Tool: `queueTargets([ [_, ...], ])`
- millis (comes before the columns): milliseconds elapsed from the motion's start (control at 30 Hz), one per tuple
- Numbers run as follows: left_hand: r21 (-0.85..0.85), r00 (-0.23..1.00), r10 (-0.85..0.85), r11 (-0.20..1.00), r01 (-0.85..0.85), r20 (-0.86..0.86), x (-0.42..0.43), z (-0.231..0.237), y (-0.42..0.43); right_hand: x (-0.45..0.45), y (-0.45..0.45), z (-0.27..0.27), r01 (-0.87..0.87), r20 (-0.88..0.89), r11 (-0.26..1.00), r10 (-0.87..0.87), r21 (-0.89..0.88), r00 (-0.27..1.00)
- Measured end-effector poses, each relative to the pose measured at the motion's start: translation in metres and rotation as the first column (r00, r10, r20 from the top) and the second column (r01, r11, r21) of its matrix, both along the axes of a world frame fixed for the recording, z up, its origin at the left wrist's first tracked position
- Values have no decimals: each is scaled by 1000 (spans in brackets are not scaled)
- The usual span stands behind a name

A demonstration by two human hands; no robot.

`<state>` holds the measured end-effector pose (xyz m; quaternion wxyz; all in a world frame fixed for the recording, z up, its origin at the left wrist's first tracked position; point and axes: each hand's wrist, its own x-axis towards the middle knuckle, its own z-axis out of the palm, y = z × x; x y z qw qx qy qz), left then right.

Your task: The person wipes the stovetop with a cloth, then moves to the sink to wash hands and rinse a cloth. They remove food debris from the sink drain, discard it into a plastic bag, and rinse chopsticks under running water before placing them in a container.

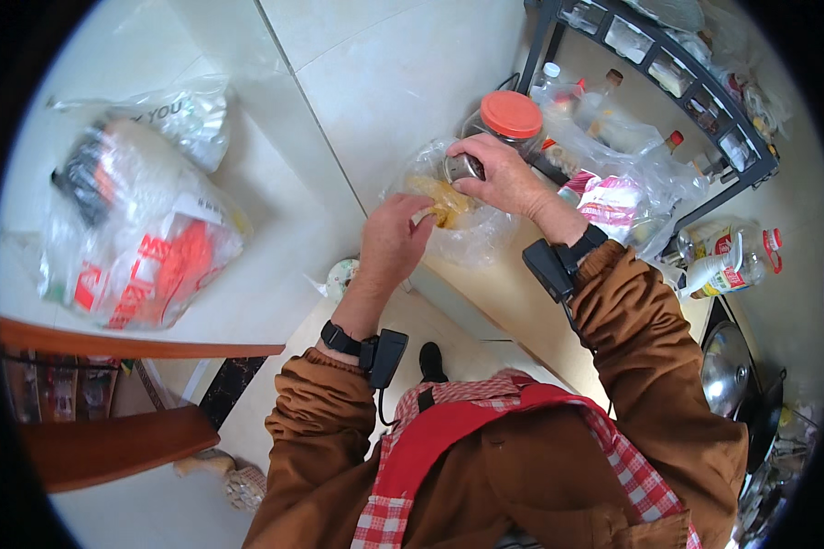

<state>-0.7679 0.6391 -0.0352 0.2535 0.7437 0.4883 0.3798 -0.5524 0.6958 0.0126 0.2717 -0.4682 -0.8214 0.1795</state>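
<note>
My right hand [498, 175] grips a small metal-rimmed jar [464, 167] with dark contents, tilted over a clear plastic bag [474, 237]. Inside the bag's opening lies a yellowish, wet-looking food [446, 202]. My left hand [402, 230] is at the bag's left side, thumb and forefinger close to the yellow food; whether they pinch the bag film is unclear. Just behind my right hand stands a larger clear jar with a red lid [511, 114]. The bag rests near the far end of a light wooden counter [522, 302].
At right, a dark rack [721, 123] holds spice compartments above bottles and plastic bags [618, 144]. An oil bottle [735, 264] and a metal pan lid [726, 370] are further right. Bulging plastic bags [144, 226] hang against the left wall. A tissue roll [343, 278] is left of the counter.
</note>
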Motion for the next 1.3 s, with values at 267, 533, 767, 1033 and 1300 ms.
queueTargets([
  [267,46,987,-159,986,160,-27,-19,-22,38,7,28,-7,-72,-72,989,63,-130,995],
  [533,55,975,-221,974,221,1,-28,-22,44,3,14,-16,-103,108,993,96,62,990],
  [767,98,971,-237,967,235,8,-30,-29,45,7,13,-16,-178,325,984,162,20,932],
  [1033,122,967,-248,963,240,52,-25,-35,46,14,10,-13,-246,469,968,240,-50,850],
  [1300,212,968,-248,949,235,40,-18,-34,48,12,7,1,-180,407,984,170,-12,897],
])
